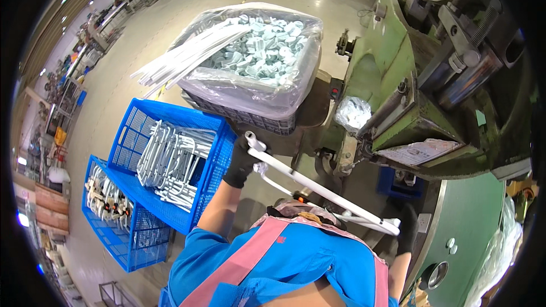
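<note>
A white bent-tube frame (324, 190) slants across the front of my body, its open tube end at the upper left. My left hand (242, 162), in a black glove, is closed around the frame near that end. At the frame's lower right end is my right hand (406, 228), also dark-gloved. It appears closed on the tube there, though its fingers are largely lost in shade. Left of my left arm, a blue plastic crate (213, 176) holds several white bent-tube frames (170, 162).
A lower blue crate (149, 244) with more tube parts stands at left. Ahead, a plastic-lined bin (244, 96) holds pale plastic pieces (264, 51), with long white tubes (193, 51) laid over its edge. A big green machine (392, 62) and a green tabletop (469, 227) are at right.
</note>
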Available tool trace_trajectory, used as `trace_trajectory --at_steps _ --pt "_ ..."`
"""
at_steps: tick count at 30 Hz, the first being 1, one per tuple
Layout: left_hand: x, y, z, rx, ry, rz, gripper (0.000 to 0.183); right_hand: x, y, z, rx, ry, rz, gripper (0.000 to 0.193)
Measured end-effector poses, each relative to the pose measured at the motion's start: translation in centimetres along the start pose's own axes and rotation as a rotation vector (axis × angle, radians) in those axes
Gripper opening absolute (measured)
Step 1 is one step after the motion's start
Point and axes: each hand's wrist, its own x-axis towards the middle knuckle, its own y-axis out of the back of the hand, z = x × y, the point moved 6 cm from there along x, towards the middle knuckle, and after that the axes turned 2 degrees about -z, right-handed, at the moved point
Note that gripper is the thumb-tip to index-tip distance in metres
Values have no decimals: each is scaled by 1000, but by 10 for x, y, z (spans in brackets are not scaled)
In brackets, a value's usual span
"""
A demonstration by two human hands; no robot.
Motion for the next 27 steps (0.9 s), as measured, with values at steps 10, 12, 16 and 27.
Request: trace_trajectory --at_steps 10,12,16,27 --pt "14 75 -28 373 113 12 32 -55 -67 -62 244 -131 -283 18" --pt "16 88 -19 1042 39 -114 33 -56 -71 -83 229 -69 -290 24" --pt "67 62 47 1325 -79 -76 17 -66 -105 -87 75 -152 -192 29" --pt "275 76 44 2045 -272 -76 10 -73 -104 -143 -646 -52 -171 29"
